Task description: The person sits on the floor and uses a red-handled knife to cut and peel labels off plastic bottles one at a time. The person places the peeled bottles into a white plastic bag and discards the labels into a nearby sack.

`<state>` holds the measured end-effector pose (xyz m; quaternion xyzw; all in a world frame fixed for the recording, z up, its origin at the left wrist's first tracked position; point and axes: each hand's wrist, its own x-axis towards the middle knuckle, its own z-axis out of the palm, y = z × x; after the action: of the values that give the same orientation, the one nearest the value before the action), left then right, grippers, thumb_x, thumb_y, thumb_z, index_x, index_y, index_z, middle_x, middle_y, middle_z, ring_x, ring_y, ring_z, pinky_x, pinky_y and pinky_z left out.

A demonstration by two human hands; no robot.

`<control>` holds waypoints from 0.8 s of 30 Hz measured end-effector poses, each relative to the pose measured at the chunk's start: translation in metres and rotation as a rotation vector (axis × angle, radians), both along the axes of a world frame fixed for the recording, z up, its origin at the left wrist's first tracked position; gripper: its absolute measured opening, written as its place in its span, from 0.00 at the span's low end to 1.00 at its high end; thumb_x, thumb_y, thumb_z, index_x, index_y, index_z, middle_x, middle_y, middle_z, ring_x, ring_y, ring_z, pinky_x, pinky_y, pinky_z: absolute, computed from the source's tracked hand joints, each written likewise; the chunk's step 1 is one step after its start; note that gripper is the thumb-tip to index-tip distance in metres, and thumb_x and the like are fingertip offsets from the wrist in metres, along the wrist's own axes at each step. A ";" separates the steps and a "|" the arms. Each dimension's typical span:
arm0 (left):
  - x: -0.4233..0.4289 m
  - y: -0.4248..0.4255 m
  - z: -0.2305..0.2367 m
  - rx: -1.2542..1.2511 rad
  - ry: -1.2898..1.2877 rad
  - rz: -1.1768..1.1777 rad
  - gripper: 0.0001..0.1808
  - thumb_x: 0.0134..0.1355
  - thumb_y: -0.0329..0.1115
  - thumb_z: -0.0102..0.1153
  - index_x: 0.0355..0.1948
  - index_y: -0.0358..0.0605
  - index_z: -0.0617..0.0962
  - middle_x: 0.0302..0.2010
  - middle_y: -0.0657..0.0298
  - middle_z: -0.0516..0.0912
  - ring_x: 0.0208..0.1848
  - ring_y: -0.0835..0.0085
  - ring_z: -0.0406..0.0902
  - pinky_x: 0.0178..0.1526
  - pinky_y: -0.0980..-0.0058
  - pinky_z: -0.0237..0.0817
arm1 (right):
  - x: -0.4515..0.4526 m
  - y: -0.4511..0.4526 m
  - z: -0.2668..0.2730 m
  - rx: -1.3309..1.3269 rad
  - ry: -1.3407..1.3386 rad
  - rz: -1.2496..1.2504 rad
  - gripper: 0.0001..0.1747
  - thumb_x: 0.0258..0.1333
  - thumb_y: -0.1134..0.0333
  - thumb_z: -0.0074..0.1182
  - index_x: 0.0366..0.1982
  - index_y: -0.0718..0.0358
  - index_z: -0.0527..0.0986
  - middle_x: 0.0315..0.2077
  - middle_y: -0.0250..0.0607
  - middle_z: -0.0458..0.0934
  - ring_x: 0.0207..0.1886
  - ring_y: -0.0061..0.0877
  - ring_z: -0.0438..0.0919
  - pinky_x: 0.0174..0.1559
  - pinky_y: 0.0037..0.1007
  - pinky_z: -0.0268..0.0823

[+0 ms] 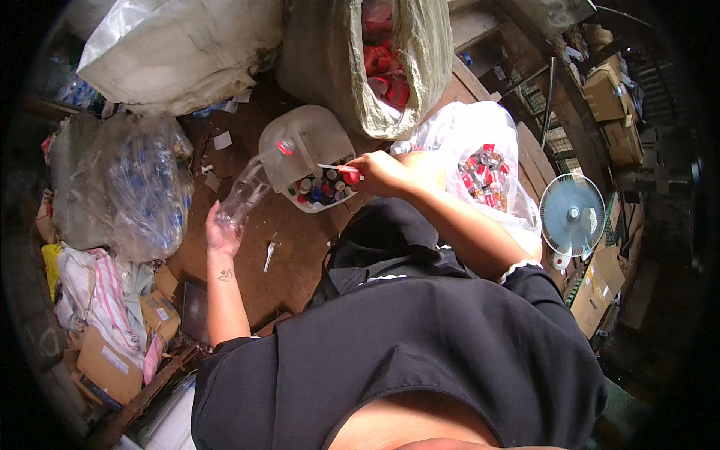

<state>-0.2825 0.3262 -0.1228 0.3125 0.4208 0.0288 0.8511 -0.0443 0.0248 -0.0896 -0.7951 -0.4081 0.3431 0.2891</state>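
Note:
My left hand is wrapped around the bottom end of a clear plastic bottle. The bottle slants up and to the right, and a red band or cap shows at its neck. In my right hand is a small knife with a red handle, its blade pointing left towards the bottle but apart from it. Below both hands stands a whitish plastic tub, partly hidden by the bottle's neck. Bottle caps of several colours lie in its near part.
A large woven sack with red material stands beyond the tub. At right are a white plastic bag of red-marked pieces and an electric fan. Bagged bottles lie left. A white plastic fork is on the brown floor.

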 end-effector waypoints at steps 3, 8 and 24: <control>-0.005 0.004 -0.005 0.016 -0.061 0.086 0.21 0.56 0.51 0.52 0.42 0.47 0.77 0.38 0.64 0.82 0.34 0.72 0.80 0.26 0.81 0.72 | -0.001 0.010 -0.033 -0.101 -0.184 0.051 0.33 0.37 0.64 0.64 0.51 0.54 0.70 0.33 0.51 0.78 0.36 0.44 0.77 0.40 0.38 0.68; -0.009 0.017 -0.002 0.046 -0.114 0.026 0.22 0.57 0.49 0.50 0.46 0.45 0.75 0.41 0.62 0.81 0.38 0.69 0.80 0.28 0.80 0.74 | 0.005 -0.006 0.031 -0.092 -0.075 -0.171 0.34 0.40 0.60 0.63 0.54 0.55 0.67 0.36 0.51 0.77 0.40 0.44 0.76 0.43 0.38 0.67; 0.324 -0.014 0.219 0.914 -0.661 -0.004 0.45 0.57 0.56 0.53 0.67 0.49 0.48 0.66 0.50 0.53 0.66 0.57 0.52 0.64 0.55 0.43 | 0.064 -0.272 -0.096 0.150 0.045 -1.067 0.24 0.42 0.63 0.61 0.43 0.69 0.74 0.36 0.45 0.79 0.39 0.26 0.78 0.43 0.28 0.69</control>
<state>0.0410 0.3121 0.0966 0.6246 0.0757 0.3028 0.7159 0.0193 -0.2473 -0.1860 -0.8617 0.0354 0.1355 0.4877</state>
